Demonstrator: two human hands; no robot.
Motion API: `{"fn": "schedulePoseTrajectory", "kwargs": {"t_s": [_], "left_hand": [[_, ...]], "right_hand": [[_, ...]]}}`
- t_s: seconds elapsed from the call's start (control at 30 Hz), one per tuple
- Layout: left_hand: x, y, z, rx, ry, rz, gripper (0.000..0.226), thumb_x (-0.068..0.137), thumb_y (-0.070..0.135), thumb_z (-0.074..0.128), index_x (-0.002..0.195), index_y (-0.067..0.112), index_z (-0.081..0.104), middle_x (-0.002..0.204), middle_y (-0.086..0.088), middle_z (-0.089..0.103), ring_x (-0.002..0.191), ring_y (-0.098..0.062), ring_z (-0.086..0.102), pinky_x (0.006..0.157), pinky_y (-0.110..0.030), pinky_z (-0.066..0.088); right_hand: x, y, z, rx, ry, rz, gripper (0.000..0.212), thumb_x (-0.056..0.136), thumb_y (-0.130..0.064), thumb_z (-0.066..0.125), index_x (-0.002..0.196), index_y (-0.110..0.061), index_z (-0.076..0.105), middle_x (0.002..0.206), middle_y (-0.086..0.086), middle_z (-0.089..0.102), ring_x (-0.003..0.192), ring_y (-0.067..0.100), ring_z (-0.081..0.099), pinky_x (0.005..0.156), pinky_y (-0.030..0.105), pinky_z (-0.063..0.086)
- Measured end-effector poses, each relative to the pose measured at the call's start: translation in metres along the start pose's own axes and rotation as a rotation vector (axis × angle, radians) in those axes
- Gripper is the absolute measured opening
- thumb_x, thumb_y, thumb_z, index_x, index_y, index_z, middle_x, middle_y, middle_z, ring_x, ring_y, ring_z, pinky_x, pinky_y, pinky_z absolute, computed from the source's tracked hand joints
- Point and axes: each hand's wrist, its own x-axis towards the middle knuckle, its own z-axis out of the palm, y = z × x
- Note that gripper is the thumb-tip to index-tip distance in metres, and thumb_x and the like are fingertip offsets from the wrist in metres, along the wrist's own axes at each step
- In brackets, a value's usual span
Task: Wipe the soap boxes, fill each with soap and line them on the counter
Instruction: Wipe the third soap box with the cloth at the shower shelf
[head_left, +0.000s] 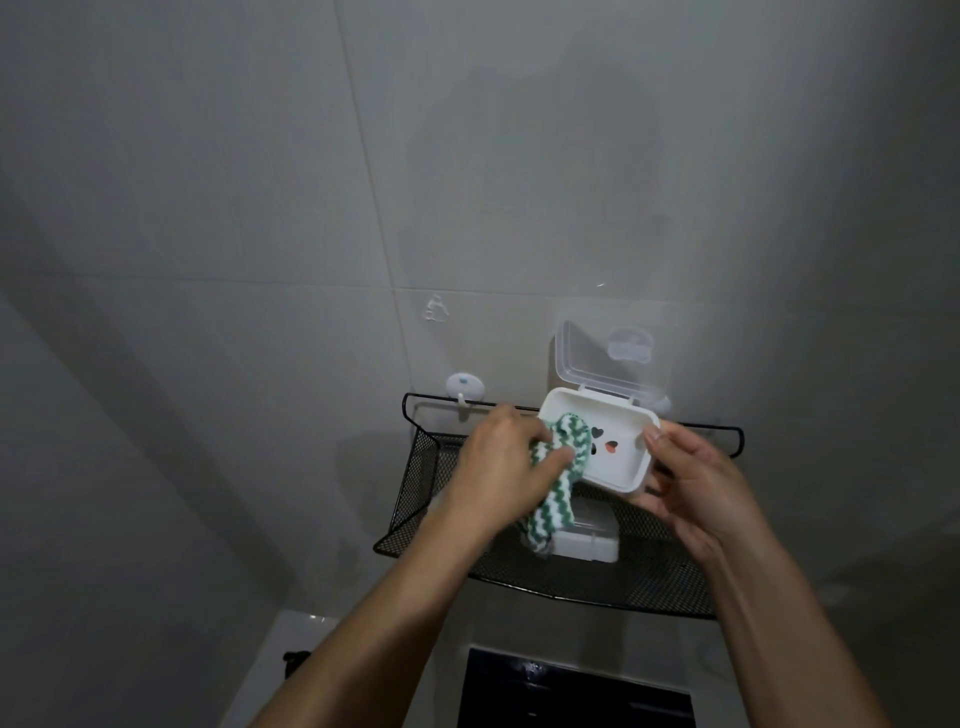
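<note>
Grey glossy wall tiles (218, 218) fill the background, dimly lit, with faint grout lines. Low on the wall a black wire-mesh shelf (415, 499) with a thin rail is mounted; it looks stiff and open-weave.

Left hand (501, 462): fingers are curled round a green-and-white zigzag cloth (558, 488), soft and nubbly, which is pressed into the left end of the tray while its tail hangs down.

Centre: a white rectangular plastic soap box (618, 457) with rounded corners is held above the shelf, its clear hinged lid (608, 358) stood open against the wall. Heart-shaped drain holes are seen in the smooth tray floor. A second white closed soap box (587, 545) lies on the mesh below, partly hidden by the cloth.

Right hand (696, 488): the box's right end is gripped, thumb on the rim, fingers beneath.

Risks, as judged: the smooth plastic could slip from a one-ended grip under wiping pressure; the lid hinge could be strained if pushed back against the tile; the dangling cloth could snag the mesh.
</note>
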Motion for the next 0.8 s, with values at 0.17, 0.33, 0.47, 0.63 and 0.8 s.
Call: {"fn": "schedulePoseTrajectory", "kwargs": {"t_s": [0.17, 0.33, 0.47, 0.63, 0.8], "left_hand": [[-0.004, -0.012, -0.002, 0.020, -0.132, 0.074, 0.036, 0.088, 0.034, 0.071, 0.122, 0.022, 0.068, 0.118, 0.000, 0.058, 0.110, -0.014, 0.051, 0.098, -0.027, 0.038], [-0.001, -0.023, -0.005, 0.058, -0.118, 0.171, 0.022, 0.089, 0.011, 0.067, 0.109, 0.017, 0.073, 0.110, 0.002, 0.063, 0.103, -0.013, 0.058, 0.090, -0.020, 0.043], [-0.004, -0.034, 0.006, 0.080, 0.020, 0.019, 0.026, 0.088, 0.003, 0.061, 0.108, 0.014, 0.073, 0.112, -0.003, 0.065, 0.103, -0.019, 0.061, 0.089, -0.027, 0.049], [-0.007, -0.038, 0.025, 0.088, -0.013, -0.096, 0.023, 0.085, 0.006, 0.068, 0.106, 0.014, 0.065, 0.108, -0.005, 0.067, 0.099, -0.021, 0.062, 0.085, -0.035, 0.053], [-0.007, -0.034, 0.034, 0.069, -0.208, -0.080, 0.020, 0.078, 0.020, 0.078, 0.092, 0.021, 0.064, 0.097, 0.003, 0.067, 0.091, -0.017, 0.061, 0.078, -0.034, 0.051]], "right_hand": [[0.001, 0.001, -0.008, -0.062, 0.032, 0.005, 0.008, 0.097, -0.010, 0.057, 0.098, -0.008, 0.065, 0.071, 0.004, 0.075, 0.057, 0.012, 0.071, 0.055, 0.037, 0.062], [0.001, 0.002, -0.012, -0.144, 0.072, 0.026, 0.008, 0.096, -0.013, 0.060, 0.093, -0.011, 0.068, 0.083, 0.008, 0.078, 0.073, 0.022, 0.075, 0.055, 0.038, 0.060], [0.002, -0.001, -0.020, -0.201, 0.125, -0.014, 0.011, 0.096, -0.014, 0.061, 0.088, -0.015, 0.068, 0.080, 0.006, 0.076, 0.066, 0.019, 0.073, 0.056, 0.037, 0.058], [0.002, -0.008, -0.027, -0.292, 0.117, -0.022, 0.012, 0.097, -0.017, 0.061, 0.090, -0.018, 0.071, 0.076, 0.004, 0.075, 0.063, 0.016, 0.071, 0.050, 0.032, 0.054], [0.001, -0.013, -0.024, -0.295, 0.092, -0.003, 0.008, 0.096, -0.014, 0.061, 0.094, -0.013, 0.069, 0.080, 0.005, 0.074, 0.068, 0.020, 0.070, 0.057, 0.035, 0.057]]}}
